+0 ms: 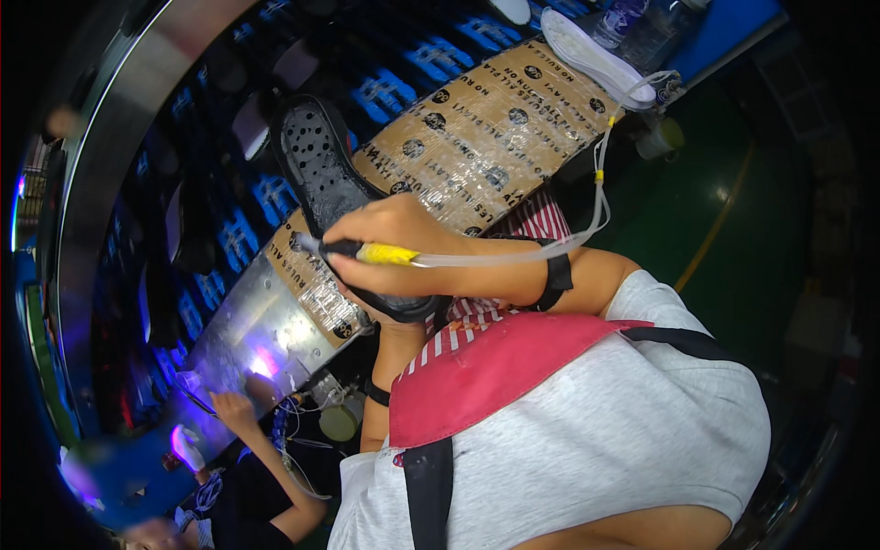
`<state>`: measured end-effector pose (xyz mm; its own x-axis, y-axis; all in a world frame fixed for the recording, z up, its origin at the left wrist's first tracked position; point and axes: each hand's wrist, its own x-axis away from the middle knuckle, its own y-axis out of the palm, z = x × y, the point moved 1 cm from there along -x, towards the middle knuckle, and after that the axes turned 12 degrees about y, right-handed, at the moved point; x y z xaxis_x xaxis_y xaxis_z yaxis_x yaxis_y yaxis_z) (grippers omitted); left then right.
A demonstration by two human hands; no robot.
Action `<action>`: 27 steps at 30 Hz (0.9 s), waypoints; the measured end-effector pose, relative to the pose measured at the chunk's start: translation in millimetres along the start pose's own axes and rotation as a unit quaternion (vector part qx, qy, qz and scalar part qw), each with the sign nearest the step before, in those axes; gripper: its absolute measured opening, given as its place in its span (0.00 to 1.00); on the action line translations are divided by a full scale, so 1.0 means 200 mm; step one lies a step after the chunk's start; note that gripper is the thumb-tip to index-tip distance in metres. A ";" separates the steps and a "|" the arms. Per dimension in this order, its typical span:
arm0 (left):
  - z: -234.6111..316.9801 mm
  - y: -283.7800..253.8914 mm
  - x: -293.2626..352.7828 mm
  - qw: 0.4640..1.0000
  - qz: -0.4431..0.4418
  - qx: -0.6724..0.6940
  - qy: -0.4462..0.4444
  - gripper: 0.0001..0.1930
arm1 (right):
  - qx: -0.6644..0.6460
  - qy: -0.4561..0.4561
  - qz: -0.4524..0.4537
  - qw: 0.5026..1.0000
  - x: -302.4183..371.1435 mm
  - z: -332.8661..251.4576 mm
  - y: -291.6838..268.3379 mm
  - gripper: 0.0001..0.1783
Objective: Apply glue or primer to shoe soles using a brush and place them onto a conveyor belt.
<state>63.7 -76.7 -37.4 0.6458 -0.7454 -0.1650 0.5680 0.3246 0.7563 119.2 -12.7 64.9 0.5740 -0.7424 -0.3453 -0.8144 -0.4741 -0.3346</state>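
Observation:
A black shoe sole [316, 151], its inside dotted with small holes, lies at a slant over the cardboard-covered ledge in front of me. My left hand [394, 317] grips its near end from underneath, with most of the fingers hidden by the sole. Above it, my right hand [392, 229] is closed like a pen grip around a tube-fed brush [390, 255] wrapped in yellow tape. The pale tip of the brush points left, by the left edge of the sole; whether it touches cannot be told. A clear tube [495, 260] trails from the brush over my right forearm.
Printed cardboard [467, 137] under clear tape covers the ledge, with a bare metal plate [252, 312] at its left. A white sole [596, 57] and plastic bottles [655, 32] stand at the far right. Beyond runs a rack with blue supports [380, 92]. A co-worker's hand [236, 411] works lower left.

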 end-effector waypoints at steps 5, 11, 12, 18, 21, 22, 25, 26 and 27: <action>0.02 -0.01 0.00 0.997 -0.007 0.075 -0.020 0.31 | 0.182 -0.045 -0.007 0.982 0.03 0.03 0.03 0.10; 0.08 0.00 -0.03 0.980 -0.034 0.188 -0.047 0.31 | -0.035 -0.038 -0.052 0.997 0.06 -0.03 0.01 0.10; 0.08 0.00 -0.03 0.978 -0.042 0.199 -0.051 0.31 | -0.037 -0.039 -0.055 0.997 0.06 -0.03 0.01 0.10; 0.15 0.14 -0.08 0.943 -0.192 0.261 -0.078 0.30 | 0.141 -0.159 -0.022 0.977 0.12 0.01 0.07 0.10; 0.10 -0.02 -0.06 0.971 0.037 0.194 -0.132 0.35 | 0.027 -0.110 -0.051 0.992 0.14 -0.04 0.01 0.12; 0.10 -0.03 -0.04 0.971 0.040 0.193 -0.132 0.35 | -0.062 -0.056 -0.078 0.993 0.13 -0.04 -0.02 0.13; 0.13 -0.01 -0.03 0.913 0.000 0.389 -0.124 0.50 | -0.024 -0.045 -0.044 0.998 0.16 0.02 -0.01 0.14; 0.14 0.01 -0.04 0.914 0.003 0.388 -0.122 0.50 | 0.003 -0.045 -0.044 0.998 0.17 0.03 -0.01 0.14; 0.14 0.06 -0.05 0.946 -0.055 0.306 -0.094 0.46 | 0.022 -0.066 -0.060 0.996 0.20 0.02 0.00 0.14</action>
<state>50.0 -81.5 -8.4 0.4654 -0.8642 -0.1913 0.1877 -0.1148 0.9755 141.9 -40.7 48.0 0.6754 -0.6115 -0.4122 -0.7366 -0.5319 -0.4178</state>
